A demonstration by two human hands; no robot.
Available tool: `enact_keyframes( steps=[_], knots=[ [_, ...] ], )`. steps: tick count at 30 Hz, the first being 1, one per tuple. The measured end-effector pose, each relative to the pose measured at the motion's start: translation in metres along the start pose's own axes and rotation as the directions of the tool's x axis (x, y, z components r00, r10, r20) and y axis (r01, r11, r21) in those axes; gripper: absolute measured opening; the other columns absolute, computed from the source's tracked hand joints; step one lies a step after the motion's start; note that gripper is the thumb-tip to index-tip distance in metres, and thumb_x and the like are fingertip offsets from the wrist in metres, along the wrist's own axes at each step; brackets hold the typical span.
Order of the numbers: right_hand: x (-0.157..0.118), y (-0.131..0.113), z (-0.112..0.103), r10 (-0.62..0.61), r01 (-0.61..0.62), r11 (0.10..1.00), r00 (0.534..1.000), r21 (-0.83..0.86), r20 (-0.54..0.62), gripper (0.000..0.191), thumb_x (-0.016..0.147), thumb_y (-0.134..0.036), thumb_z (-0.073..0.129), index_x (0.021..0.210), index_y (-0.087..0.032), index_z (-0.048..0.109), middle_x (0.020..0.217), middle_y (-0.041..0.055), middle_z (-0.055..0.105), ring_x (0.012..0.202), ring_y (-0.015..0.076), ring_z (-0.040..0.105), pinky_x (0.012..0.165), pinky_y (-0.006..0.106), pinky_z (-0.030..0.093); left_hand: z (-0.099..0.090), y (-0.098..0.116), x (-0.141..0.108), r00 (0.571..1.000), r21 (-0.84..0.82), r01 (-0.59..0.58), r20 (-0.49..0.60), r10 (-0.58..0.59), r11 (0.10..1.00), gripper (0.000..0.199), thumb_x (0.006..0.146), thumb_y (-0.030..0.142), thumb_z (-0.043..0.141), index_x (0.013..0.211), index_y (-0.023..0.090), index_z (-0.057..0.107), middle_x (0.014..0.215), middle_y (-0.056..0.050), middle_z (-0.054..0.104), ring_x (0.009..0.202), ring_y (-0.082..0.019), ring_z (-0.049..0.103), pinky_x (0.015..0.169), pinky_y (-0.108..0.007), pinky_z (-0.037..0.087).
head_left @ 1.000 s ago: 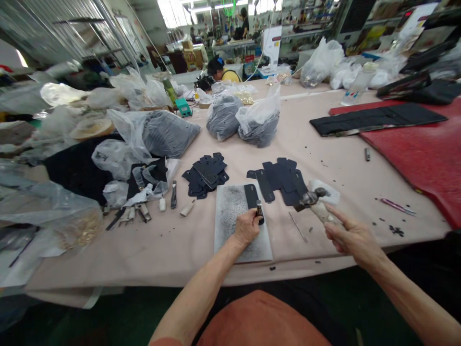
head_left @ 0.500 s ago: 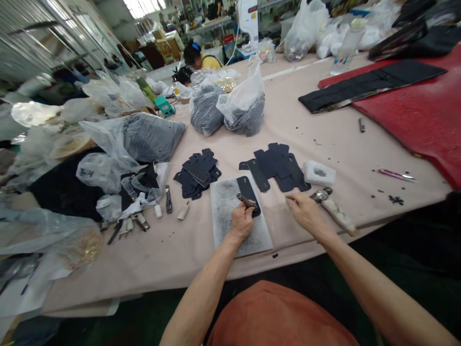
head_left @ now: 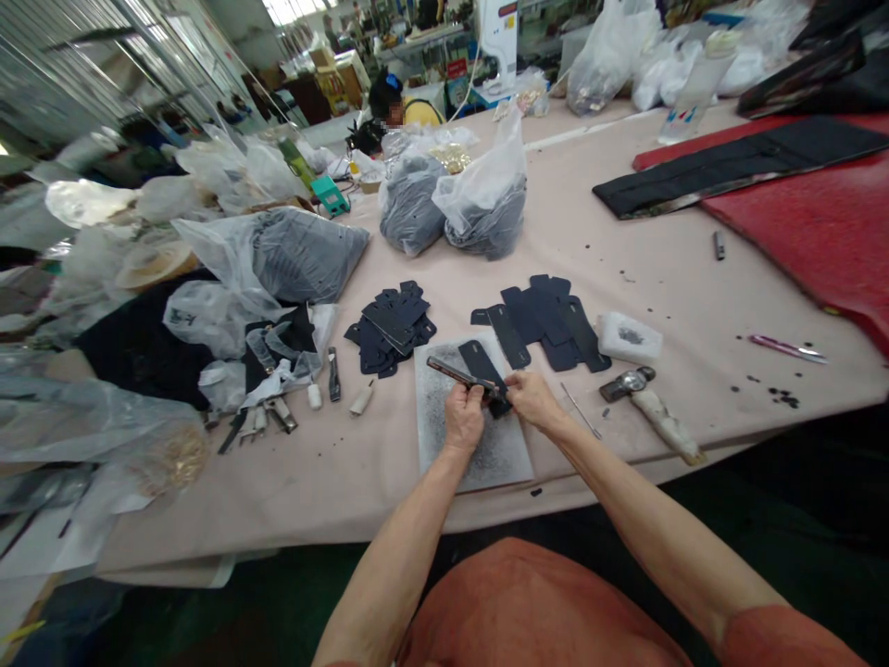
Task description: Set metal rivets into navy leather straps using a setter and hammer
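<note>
My left hand holds a narrow metal bar above a black leather piece, which lies on a grey speckled stone slab. My right hand pinches the bar's right end, close to my left hand. A small hammer with a white wrapped handle rests on the table right of my right hand. Beyond the slab lie two loose piles of black leather pieces. A white block sits near the hammer.
A thin steel awl lies beside the slab. Small tools stand left of it. Plastic bags of black pieces crowd the far table. A red mat lies at right. A co-worker sits at the back.
My right hand has put the hammer down and moved left to the bar. The bar has swung from upright to nearly flat. The view has tilted slightly.
</note>
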State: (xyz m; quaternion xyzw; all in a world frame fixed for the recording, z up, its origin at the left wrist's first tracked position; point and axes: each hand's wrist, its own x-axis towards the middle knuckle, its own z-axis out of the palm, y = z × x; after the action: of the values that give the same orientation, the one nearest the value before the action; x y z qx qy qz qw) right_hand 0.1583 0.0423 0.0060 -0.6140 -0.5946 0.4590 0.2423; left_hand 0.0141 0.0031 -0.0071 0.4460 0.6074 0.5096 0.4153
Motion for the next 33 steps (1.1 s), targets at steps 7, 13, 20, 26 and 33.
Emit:
enact_keyframes(
  steps=[7,13,20,26,33],
  knots=[
    [-0.022,-0.003,0.005,0.062,-0.091,0.885,0.995,0.456,0.079,0.026,0.063,-0.026,0.058,0.083,-0.013,0.067,0.060,-0.0013,0.061,0.051,0.0116,0.050,0.048,0.024,0.038,-0.018,-0.001,-0.001,0.982,-0.385,0.093,-0.114,-0.147,0.918,0.029,0.081,0.041,0.065,0.089,0.014,0.063,0.084,-0.007,0.073,0.075,-0.021,0.072,0.069,-0.033,0.060],
    [-0.034,-0.009,0.006,0.028,-0.052,0.849,0.998,0.526,0.053,0.020,0.062,-0.029,0.064,0.078,-0.016,0.063,0.063,-0.0017,0.060,0.056,0.0120,0.051,0.051,0.024,0.041,-0.033,0.005,-0.013,0.971,-0.389,0.093,-0.170,-0.171,0.916,0.028,0.079,0.040,0.067,0.091,0.014,0.066,0.088,-0.005,0.072,0.081,-0.017,0.070,0.078,-0.030,0.057],
    [-0.046,-0.015,0.013,-0.144,0.110,0.861,0.989,0.498,0.032,0.033,0.071,-0.030,0.063,0.101,-0.020,0.056,0.068,-0.0043,0.056,0.060,0.0129,0.052,0.056,0.026,0.043,-0.036,0.027,-0.023,0.924,-0.569,0.361,0.111,-0.366,0.739,0.043,0.064,0.046,0.081,0.083,0.015,0.059,0.074,-0.001,0.067,0.063,-0.016,0.065,0.062,-0.032,0.057],
    [-0.055,-0.029,0.005,-0.367,0.351,0.919,0.928,0.181,0.062,0.020,0.079,-0.021,0.056,0.096,-0.019,0.066,0.087,0.0024,0.063,0.077,0.0155,0.056,0.073,0.032,0.045,-0.038,0.035,-0.024,0.909,-0.628,0.378,0.114,-0.400,0.681,0.042,0.061,0.042,0.083,0.078,0.015,0.056,0.070,0.000,0.065,0.060,-0.013,0.063,0.059,-0.028,0.056],
    [-0.058,-0.037,0.008,-0.382,0.377,0.923,0.922,0.071,0.069,0.013,0.076,-0.018,0.060,0.088,-0.020,0.064,0.082,0.0012,0.062,0.076,0.0160,0.055,0.073,0.031,0.044,-0.040,0.036,-0.027,0.912,-0.622,0.351,0.060,-0.405,0.700,0.038,0.066,0.042,0.080,0.077,0.016,0.054,0.069,0.001,0.064,0.060,-0.013,0.063,0.060,-0.026,0.055]
  ],
)
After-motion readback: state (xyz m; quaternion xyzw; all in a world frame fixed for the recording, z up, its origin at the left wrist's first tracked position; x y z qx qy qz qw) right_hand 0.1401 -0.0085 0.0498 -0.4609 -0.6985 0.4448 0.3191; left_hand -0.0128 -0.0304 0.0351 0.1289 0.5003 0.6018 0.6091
